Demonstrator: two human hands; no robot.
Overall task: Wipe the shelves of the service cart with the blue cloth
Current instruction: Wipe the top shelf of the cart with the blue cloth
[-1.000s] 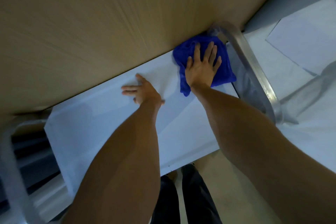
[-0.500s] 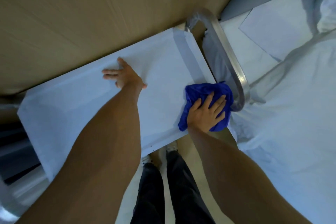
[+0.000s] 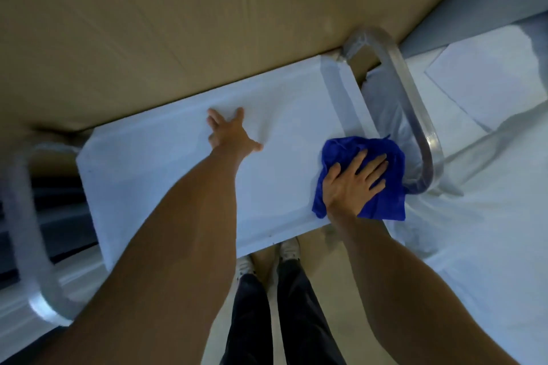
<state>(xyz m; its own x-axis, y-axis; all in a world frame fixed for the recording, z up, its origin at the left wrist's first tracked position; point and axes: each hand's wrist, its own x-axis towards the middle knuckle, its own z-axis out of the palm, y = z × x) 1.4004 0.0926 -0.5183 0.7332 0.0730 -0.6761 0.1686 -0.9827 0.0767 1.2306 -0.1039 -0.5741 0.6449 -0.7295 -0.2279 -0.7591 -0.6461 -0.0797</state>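
The blue cloth (image 3: 363, 181) lies bunched at the near right corner of the cart's top shelf (image 3: 166, 175), hard by the metal handle (image 3: 415, 115) at that end, and we have our right hand (image 3: 353, 184) flat on it, fingers straight and spread, pressing rather than gripping. To wipe well from here, we judge it best to keep the palm square on the cloth so the loose folds do not roll under, and to work in overlapping strokes along the shelf's length.

The near edge sits just below the wrist, with our shoes (image 3: 267, 258) and the floor under it, so a stroke pulled too far toward us would drag the cloth off the lip. To the right the handle stops the cloth almost at once; the open room is leftward, across bare white surface.

Farther out, our left hand (image 3: 231, 135) rests open, fingers splayed, near the far edge, steadying the cart. Beyond it a tan wall (image 3: 184, 24) closes the far side.
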